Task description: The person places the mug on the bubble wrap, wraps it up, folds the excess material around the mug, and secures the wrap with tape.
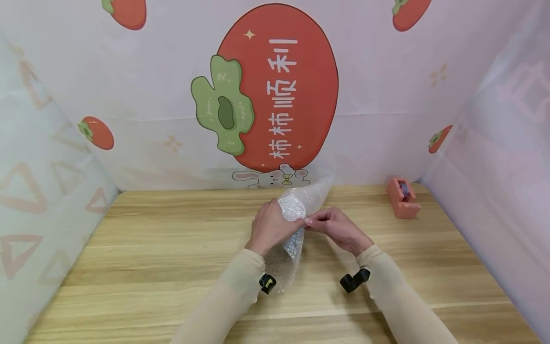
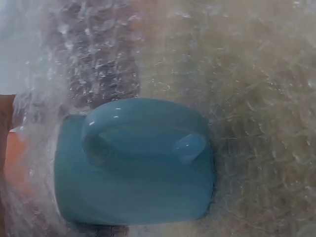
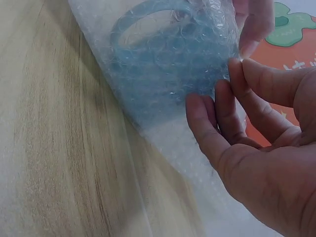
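Observation:
A light-blue mug lies on its side within bubble wrap; in the left wrist view its handle faces the camera. Through the clear wrap, the right wrist view shows the same mug blurred. My left hand grips the wrapped bundle from the left, thumb across its near side. From the right, my right hand pinches the edge of the wrap between thumb and forefinger, close to the left thumb tip. Its other fingers touch or nearly touch the wrap.
A pink tape dispenser stands at the back right of the wooden table. A printed cloth backdrop closes off the back and both sides. A tail of wrap hangs toward the near edge.

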